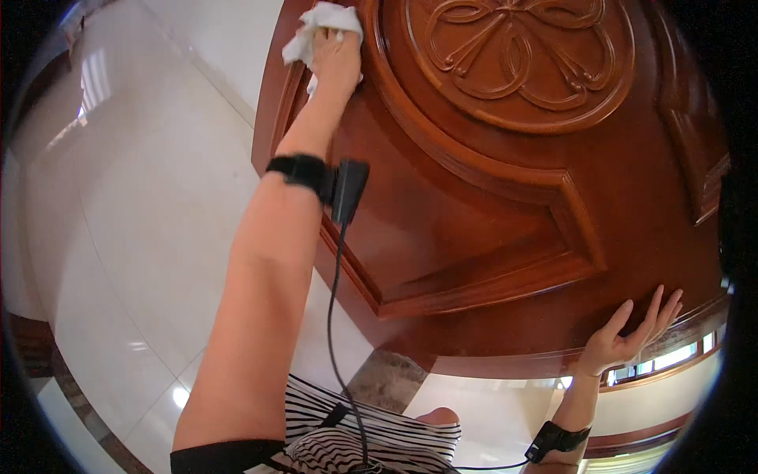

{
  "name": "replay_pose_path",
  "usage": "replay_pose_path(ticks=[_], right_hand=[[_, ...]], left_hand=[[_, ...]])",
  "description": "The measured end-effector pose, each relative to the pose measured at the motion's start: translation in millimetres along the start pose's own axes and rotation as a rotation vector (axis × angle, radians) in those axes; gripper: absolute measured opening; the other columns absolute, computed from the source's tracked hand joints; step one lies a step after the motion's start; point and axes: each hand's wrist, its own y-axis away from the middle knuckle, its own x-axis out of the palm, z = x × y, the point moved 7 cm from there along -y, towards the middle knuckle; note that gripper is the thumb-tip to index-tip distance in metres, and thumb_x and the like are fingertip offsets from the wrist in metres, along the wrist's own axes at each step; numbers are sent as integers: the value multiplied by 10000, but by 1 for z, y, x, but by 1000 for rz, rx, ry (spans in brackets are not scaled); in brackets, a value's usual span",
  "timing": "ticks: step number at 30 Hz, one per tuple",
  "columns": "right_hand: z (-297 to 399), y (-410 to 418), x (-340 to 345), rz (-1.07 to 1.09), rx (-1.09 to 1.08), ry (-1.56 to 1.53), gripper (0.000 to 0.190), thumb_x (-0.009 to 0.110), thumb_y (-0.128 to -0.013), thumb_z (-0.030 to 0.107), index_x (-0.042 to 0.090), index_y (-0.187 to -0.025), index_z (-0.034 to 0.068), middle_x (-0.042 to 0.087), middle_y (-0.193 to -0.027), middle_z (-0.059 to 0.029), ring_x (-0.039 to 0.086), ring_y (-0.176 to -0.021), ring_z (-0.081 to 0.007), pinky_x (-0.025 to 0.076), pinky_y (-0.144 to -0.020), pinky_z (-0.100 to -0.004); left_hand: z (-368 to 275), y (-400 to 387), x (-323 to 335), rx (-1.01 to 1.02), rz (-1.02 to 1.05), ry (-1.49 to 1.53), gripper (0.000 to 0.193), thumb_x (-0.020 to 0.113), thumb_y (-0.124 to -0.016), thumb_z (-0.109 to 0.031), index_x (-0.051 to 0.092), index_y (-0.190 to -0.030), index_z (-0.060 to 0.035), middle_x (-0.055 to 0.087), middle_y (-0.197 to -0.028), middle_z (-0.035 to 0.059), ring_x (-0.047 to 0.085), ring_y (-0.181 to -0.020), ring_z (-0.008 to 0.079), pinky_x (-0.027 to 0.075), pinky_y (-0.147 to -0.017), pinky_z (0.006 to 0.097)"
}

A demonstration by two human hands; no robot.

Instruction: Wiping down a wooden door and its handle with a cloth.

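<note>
My left hand [339,56] is at the top, left of centre, with the arm stretched out. It grips a crumpled white cloth [331,16] against the left border of a glossy reddish-brown carved wooden door panel [474,237]. Part of the cloth hangs below the fingers. At the lower right, my right hand [629,338] rests by the panel's lower edge, its fingers spread and holding nothing. Whether its palm presses on the wood cannot be told. A raised round flower-like carving [515,65] lies between the two hands, towards the top.
Black straps with small devices sit on both forearms; a black cable [331,320] runs down from the left one. Pale glossy floor tiles [148,207] with a dark border lie at the left. Striped black-and-white clothing [379,426] shows at the bottom, and windows [669,358] at the lower right.
</note>
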Motion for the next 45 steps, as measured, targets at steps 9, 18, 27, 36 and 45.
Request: replay_pose_path(ticks=[9,18,27,36,45], right_hand=[[4,3,4,11,12,-58,375,537,-910,112,534,-1266,-6,401,-1429,-175,329,-1344,-365,244,-1111,-511],[1,6,-2,44,29,-11,369,516,-919,122,533,-1265,-6,405,-1425,-186,325,-1344,-378,234,-1112,-524],[0,0,-1,75,42,-23,396,534,-890,109,531,-1270,0,396,-1428,-201,302,-1347,-407,225,-1105,-536],[0,0,-2,43,66,-88,393,560,-857,103,568,-1238,7,397,-1428,-196,299,-1347,-402,239,-1101,-516],[-8,-6,-3,-5,148,-142,363,595,-810,120,642,-1161,40,453,-1388,-191,351,-1313,-400,245,-1085,-502]], left_hand=[[-42,101,-43,-408,-50,679,377,462,-907,-172,454,-1227,28,475,-1193,245,431,-1122,402,318,-989,457],[-26,48,-36,-437,87,894,437,422,-950,-289,431,-1282,-5,506,-1168,207,482,-1080,346,365,-947,402],[14,-5,-18,-159,-161,714,362,407,-917,-199,528,-1165,36,522,-1199,261,461,-1127,410,338,-962,448],[-89,48,-59,61,-177,298,523,436,-946,-239,367,-1388,31,362,-1347,283,311,-1250,428,199,-1069,473],[-236,125,-137,133,37,585,339,422,-955,-237,487,-1191,-1,438,-1144,251,405,-1081,404,292,-950,473]])
